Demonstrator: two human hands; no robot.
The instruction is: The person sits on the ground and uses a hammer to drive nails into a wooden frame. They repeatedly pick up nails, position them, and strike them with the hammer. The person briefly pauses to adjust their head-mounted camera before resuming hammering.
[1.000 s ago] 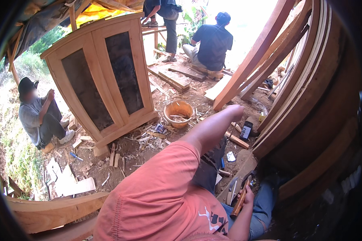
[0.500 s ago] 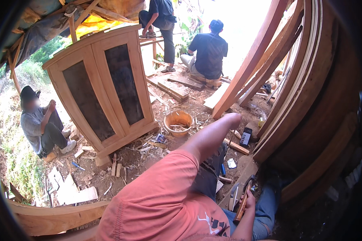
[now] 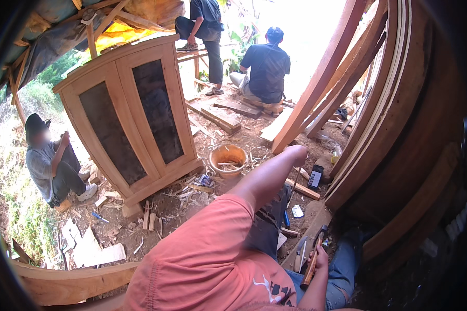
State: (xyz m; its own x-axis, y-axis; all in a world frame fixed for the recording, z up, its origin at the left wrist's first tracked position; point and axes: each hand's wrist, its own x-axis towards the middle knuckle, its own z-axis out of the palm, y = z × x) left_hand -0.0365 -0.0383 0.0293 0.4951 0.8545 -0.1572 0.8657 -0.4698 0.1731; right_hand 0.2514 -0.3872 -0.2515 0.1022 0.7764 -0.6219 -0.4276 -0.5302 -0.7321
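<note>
In my right hand (image 3: 321, 256) I hold a hammer (image 3: 309, 271), fingers closed round its brown wooden handle, the dark metal head pointing up and away. Chisel-like tools (image 3: 298, 257) lie just left of it, beside a wooden board (image 3: 317, 220). My left arm reaches forward across my dark-clothed leg. The left hand (image 3: 297, 153) at its end looks closed, its fingers mostly hidden; a thin dark rod (image 3: 295, 182) runs down from it. To the right of that hand lies a phone (image 3: 315, 177) with a lit screen.
A two-door wooden cabinet (image 3: 123, 83) with dark panels stands ahead left. An orange bucket (image 3: 227, 153) sits among shavings and offcuts. Curved timbers (image 3: 324, 78) lean on the right. One person (image 3: 52, 160) crouches left; another (image 3: 266, 70) sits ahead, and one (image 3: 206, 33) stands behind the cabinet.
The whole view has shifted slightly, with the cabinet, bucket and phone a little further left. Both my hands keep nearly the same pose, and the hammer stays in my right hand.
</note>
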